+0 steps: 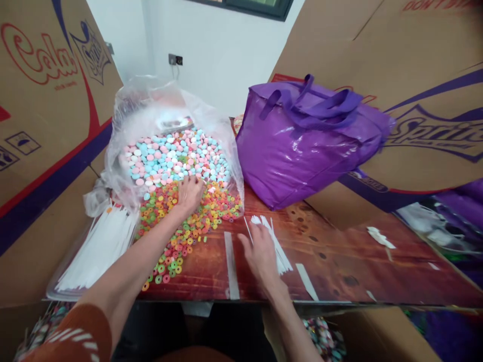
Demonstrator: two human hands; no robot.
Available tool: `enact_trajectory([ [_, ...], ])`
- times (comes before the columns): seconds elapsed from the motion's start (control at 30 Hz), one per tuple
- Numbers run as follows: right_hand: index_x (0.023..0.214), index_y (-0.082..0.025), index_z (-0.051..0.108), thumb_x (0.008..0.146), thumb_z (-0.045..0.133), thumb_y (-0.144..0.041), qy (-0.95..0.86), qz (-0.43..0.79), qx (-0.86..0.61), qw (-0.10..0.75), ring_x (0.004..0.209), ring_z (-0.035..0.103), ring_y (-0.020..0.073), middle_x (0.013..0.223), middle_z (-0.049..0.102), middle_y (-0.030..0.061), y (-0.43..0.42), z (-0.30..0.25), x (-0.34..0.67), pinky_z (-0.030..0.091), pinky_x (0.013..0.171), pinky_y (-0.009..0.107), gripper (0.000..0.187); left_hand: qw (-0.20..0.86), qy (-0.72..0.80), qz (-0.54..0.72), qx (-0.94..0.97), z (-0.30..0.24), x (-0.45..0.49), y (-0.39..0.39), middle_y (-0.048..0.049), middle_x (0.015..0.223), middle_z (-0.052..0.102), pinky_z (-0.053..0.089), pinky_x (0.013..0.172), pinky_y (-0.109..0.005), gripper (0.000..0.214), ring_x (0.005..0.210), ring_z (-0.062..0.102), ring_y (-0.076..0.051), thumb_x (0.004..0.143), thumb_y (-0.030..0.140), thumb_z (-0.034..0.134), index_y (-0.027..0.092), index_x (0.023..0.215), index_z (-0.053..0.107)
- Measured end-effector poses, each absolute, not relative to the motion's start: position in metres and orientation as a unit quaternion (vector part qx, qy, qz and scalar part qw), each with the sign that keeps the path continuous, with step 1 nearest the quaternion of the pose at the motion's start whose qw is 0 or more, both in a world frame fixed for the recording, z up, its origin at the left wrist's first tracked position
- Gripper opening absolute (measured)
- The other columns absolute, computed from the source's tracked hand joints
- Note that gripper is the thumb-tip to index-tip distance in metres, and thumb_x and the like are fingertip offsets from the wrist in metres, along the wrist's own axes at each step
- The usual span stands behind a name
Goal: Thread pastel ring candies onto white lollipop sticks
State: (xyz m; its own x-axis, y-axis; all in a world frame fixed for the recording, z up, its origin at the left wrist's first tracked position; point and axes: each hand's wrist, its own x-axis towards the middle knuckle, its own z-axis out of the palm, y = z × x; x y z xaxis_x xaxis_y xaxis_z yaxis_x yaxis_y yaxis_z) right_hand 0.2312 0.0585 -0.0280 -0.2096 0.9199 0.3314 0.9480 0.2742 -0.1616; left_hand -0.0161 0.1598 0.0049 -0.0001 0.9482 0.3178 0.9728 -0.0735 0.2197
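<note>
The left hand (189, 193) lies palm down on a spill of small coloured ring candies (181, 226), its fingers spread wide and flat over them, gripping nothing that shows. The rings fan out from the mouth of a clear plastic bag (151, 115) at about eleven o'clock on the worktop (339, 271), where they meet a heap of pastel disc candies (173, 153) deeper in the bag. The rings look light, hard and loose; they will likely roll and scatter under a push, so pinching one by its rim between thumb and fingertip seems the surest hold.

The right hand (262, 254) rests at six o'clock on a fan of thin white sticks (277, 244), fingers loosely splayed, pressing rather than clasping. The sticks look light, stiff and slippery, best picked up near one end. More white sticks (98, 249) lie in a tray at nine o'clock. A purple bag (302, 146) stands at one o'clock, with cardboard boxes (45, 100) on both sides.
</note>
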Motion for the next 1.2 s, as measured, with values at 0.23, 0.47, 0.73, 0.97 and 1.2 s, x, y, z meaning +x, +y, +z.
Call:
enact_trajectory([
  [0.23,0.157,-0.013,0.028,0.09,0.051,-0.07,-0.95,0.058,-0.254,0.172,0.149,0.014,0.042,0.161,0.021,0.0256,0.049,-0.026,0.145,0.019,0.116,0.066,0.091,-0.037,-0.598,-0.397,-0.695,0.014,-0.047,0.062,-0.0103,0.117,0.064,0.048,0.099,-0.041,0.024,0.114,0.058,-0.024,0.098,0.024,0.051,0.019,0.114,0.068],
  [0.47,0.151,-0.029,0.039,0.09,0.049,-0.071,-0.983,0.064,-0.051,0.161,0.146,0.024,0.0401,0.158,0.031,0.0182,0.039,-0.031,0.095,0.018,0.114,0.069,0.075,0.001,-0.661,-0.467,-0.588,-0.006,-0.061,-0.077,-0.0074,0.123,0.064,0.05,0.1,-0.034,0.03,0.114,0.062,-0.019,0.098,0.011,0.047,0.022,0.122,0.062],
  [0.73,0.102,-0.024,0.066,0.098,0.054,-0.026,-0.963,-0.061,-0.016,0.262,0.109,0.054,0.0235,0.116,0.062,0.0075,0.075,-0.037,0.05,0.023,0.115,0.064,0.013,0.102,-0.694,-0.405,-0.587,-0.029,-0.06,-0.116,-0.0087,0.112,0.064,0.052,0.088,-0.035,0.029,0.1,0.063,-0.02,0.093,0.005,0.055,0.021,0.116,0.062],
  [0.97,0.097,-0.023,0.069,0.097,0.054,-0.023,-0.942,-0.117,-0.074,0.307,0.095,0.056,0.0219,0.103,0.067,0.0064,0.096,-0.03,0.038,0.03,0.11,0.056,0.015,0.067,-0.748,-0.276,-0.6,-0.032,-0.047,-0.13,-0.0138,0.122,0.059,0.059,0.086,-0.04,0.026,0.109,0.062,-0.027,0.097,0.019,0.049,0.022,0.12,0.06],
  [1.2,0.103,-0.016,0.07,0.099,0.049,-0.024,-0.914,-0.047,-0.311,0.257,0.091,0.055,0.0259,0.097,0.065,0.0115,0.152,0.001,0.029,0.037,0.095,0.051,0.023,0.086,-0.789,-0.134,-0.593,-0.039,-0.042,-0.119,-0.0156,0.127,0.057,0.06,0.086,-0.039,0.044,0.109,0.064,-0.028,0.082,-0.004,0.042,0.019,0.114,0.063],
])
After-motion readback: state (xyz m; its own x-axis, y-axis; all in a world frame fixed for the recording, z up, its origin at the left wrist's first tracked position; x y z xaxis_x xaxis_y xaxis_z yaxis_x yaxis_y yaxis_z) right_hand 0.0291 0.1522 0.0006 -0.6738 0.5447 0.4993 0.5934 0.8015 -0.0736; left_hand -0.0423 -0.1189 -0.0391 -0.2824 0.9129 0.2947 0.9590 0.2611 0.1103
